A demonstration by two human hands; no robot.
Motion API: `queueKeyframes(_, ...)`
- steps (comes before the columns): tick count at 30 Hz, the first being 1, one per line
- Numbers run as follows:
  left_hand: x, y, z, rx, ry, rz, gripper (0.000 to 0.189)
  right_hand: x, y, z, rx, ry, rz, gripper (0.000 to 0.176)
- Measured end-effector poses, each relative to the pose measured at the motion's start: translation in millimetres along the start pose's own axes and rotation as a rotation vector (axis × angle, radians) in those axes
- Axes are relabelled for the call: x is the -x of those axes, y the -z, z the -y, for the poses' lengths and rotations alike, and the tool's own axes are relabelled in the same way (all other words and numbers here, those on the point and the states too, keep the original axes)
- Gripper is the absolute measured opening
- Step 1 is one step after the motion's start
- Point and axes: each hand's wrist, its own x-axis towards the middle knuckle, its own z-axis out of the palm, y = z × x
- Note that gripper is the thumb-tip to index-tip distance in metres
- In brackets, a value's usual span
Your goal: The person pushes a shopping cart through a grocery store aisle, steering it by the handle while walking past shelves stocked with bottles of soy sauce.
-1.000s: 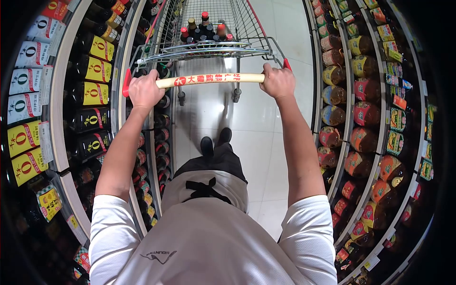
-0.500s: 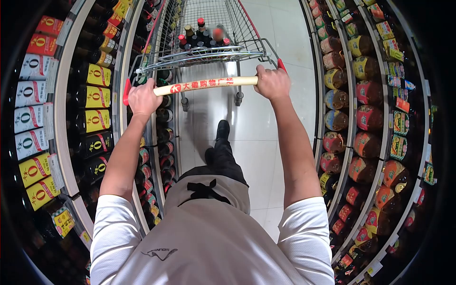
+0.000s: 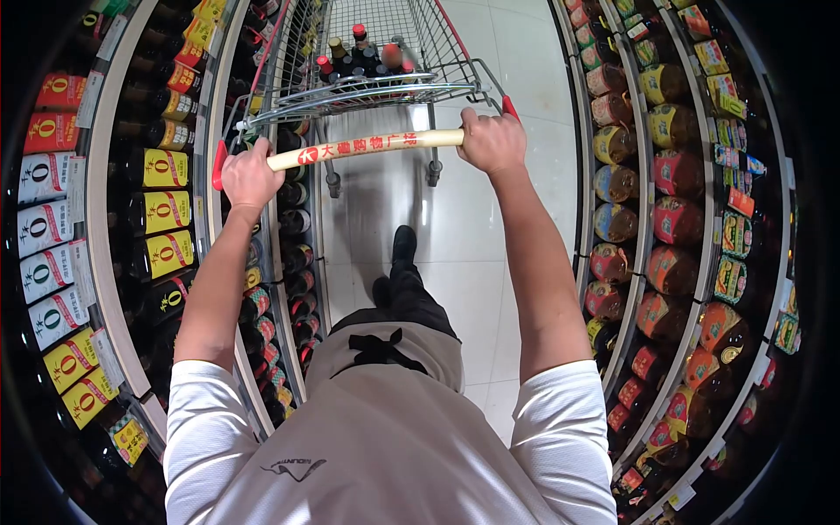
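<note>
Both of my hands are wrapped round the cream handle [image 3: 366, 147] of a wire shopping cart [image 3: 446, 48], one near each end. My left hand [image 3: 251, 175] grips beside the red left end piece, and my right hand [image 3: 493, 142] grips beside the red right one. Red lettering runs along the bar between them. Several dark bottles [image 3: 369, 61] with red or gold caps stand in the cart's basket, at the end close to me. The fingers on the bar's far side are partly hidden.
Shelves of bottles with yellow and white labels [image 3: 166, 179] line the left side, close to my left hand. On the right, shelves hold large bottles of brown liquid [image 3: 678, 175]. Pale floor tiles [image 3: 455, 227] run between them. A dark shoe [image 3: 404, 245] shows below the cart.
The cart's handle and both hands have shifted slightly left and up in view. On the left, nearby shelf goods have slid toward me. Both hands keep their grip.
</note>
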Motion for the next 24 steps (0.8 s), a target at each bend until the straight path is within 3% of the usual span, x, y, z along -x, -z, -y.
queueKeyframes(24, -67, -20, 3, -0.002, 0.002, 0.009, 0.013, -62, -9, -21, -0.046, 0.009, -0.014, 0.005)
